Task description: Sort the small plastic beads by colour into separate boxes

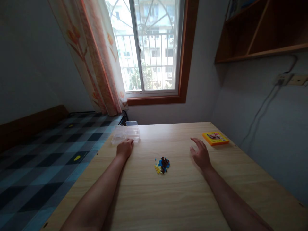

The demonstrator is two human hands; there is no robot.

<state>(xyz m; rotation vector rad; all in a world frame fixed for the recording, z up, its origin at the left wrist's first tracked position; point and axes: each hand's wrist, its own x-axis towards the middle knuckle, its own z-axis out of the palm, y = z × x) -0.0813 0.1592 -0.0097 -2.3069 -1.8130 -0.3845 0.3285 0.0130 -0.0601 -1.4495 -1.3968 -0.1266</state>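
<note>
A small mixed pile of tiny blue, dark brown and yellow pieces (163,165) lies near the middle of the table, between my hands. My left hand (124,149) rests to its left, fingers curled in, close to the near edge of a clear plastic compartment box (133,134) with raised lids. Whether the fingertips touch the box, I cannot tell. On the other side, my right hand (200,154) is held with its fingers apart and nothing in it. Beyond that hand, to the right, sits a flat yellow-orange box (216,138) with a printed picture on top.
The pale wooden table (168,199) reaches toward a wall with a window (154,48). On the left stands a bed with a checked cover (48,160), beside a flowered curtain (91,57). A wooden shelf (255,35) hangs at upper right, above a plugged-in cable (262,104).
</note>
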